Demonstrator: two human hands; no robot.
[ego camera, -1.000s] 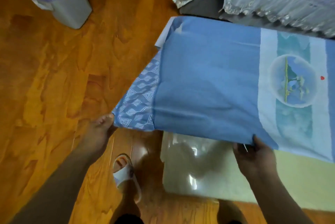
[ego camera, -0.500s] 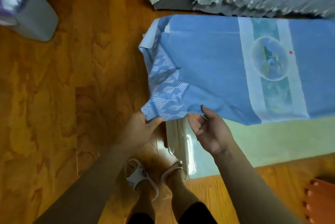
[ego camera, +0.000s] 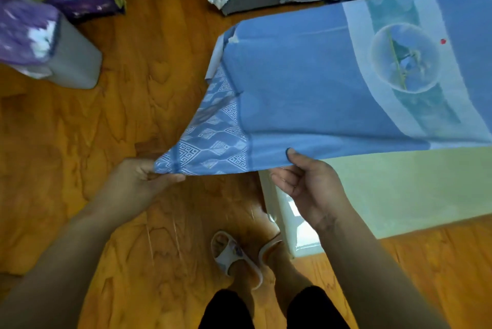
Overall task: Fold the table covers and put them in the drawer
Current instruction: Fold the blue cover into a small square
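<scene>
At frame centre, the left hand (ego camera: 138,177) and right hand (ego camera: 306,182) pinch the soft, light blue table cover (ego camera: 306,94) by its near hem.

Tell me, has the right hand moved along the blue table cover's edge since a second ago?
Yes. The right hand now grips the blue table cover nearer its patterned corner, by the pale green table's left end.

Blue cover (ego camera: 306,84) runs off the right edge and hides most of the pale bench (ego camera: 399,190). Bin (ego camera: 77,62) at upper left blurred, cut by the edge. Right sandal (ego camera: 269,249) partly behind the bench corner.
</scene>
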